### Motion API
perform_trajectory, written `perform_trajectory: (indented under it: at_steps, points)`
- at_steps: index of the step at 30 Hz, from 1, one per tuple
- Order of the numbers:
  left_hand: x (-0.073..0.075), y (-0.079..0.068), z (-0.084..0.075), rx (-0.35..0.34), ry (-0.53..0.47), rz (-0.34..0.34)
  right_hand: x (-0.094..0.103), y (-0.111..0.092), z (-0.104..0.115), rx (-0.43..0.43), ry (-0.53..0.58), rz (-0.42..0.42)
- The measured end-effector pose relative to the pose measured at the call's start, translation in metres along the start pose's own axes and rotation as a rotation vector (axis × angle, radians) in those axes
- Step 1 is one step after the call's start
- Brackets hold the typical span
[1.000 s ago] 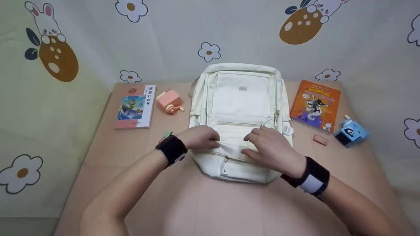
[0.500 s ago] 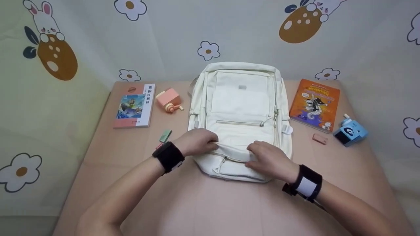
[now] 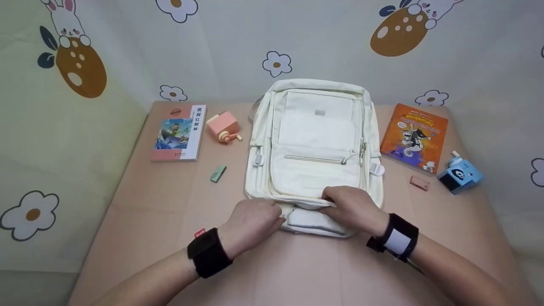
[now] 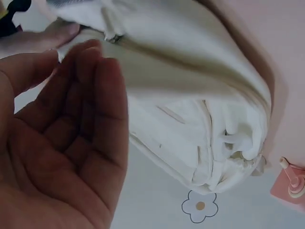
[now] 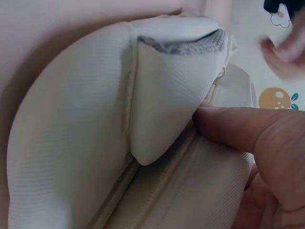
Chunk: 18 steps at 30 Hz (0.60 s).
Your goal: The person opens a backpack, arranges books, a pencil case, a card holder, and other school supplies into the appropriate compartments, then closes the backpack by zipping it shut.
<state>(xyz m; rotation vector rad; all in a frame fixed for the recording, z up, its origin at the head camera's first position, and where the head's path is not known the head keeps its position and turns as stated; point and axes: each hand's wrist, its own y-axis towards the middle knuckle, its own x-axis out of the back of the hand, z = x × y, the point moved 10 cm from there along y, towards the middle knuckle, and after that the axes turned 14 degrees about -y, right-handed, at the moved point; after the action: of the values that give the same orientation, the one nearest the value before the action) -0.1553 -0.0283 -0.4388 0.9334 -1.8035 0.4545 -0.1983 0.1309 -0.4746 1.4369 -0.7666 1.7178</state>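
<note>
A cream backpack (image 3: 323,127) lies on its back on the table, its front pocket facing up. With thumb and fingers my right hand (image 3: 355,208) pinches the fabric edge above the lower zipper; the right wrist view shows the thumb (image 5: 228,121) pressed against the zipper seam. My left hand (image 3: 255,223) is at the bag's lower left corner, near the zipper pull. Its fingers (image 4: 107,90) are loosely bent, the thumb stands apart from them, and nothing shows between them. A short horizontal zipper (image 3: 314,160) crosses the pocket's middle.
Left of the bag are a pink-and-white book (image 3: 178,134), a pink crank sharpener (image 3: 224,127) and a green eraser (image 3: 218,174). To its right lie an orange book (image 3: 415,138), a pink eraser (image 3: 420,182) and a blue crank sharpener (image 3: 460,174). A patterned curtain (image 3: 238,38) hangs behind.
My right hand has moved down and taken hold of the fabric edge. The left hand has let go of the fabric and come down toward the bag's bottom, uncovering the green eraser.
</note>
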Motion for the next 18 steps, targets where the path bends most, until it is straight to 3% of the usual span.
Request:
perform_trajectory:
  at_steps: [4, 9, 12, 18]
  points:
    - [-0.02, -0.004, 0.008, 0.062, 0.099, 0.009, -0.001, 0.004, -0.001, -0.012, 0.008, 0.03]
    - [-0.031, 0.001, 0.004, 0.026, 0.178, -0.006, -0.002, 0.008, 0.003, -0.002, -0.034, 0.038]
    - [-0.033, 0.004, 0.001, 0.001, 0.17, 0.002, -0.004, 0.01, 0.004, -0.003, -0.061, 0.044]
    - [-0.034, 0.004, 0.005, 0.026, 0.127, 0.011, -0.006, 0.011, 0.003, -0.007, -0.073, 0.039]
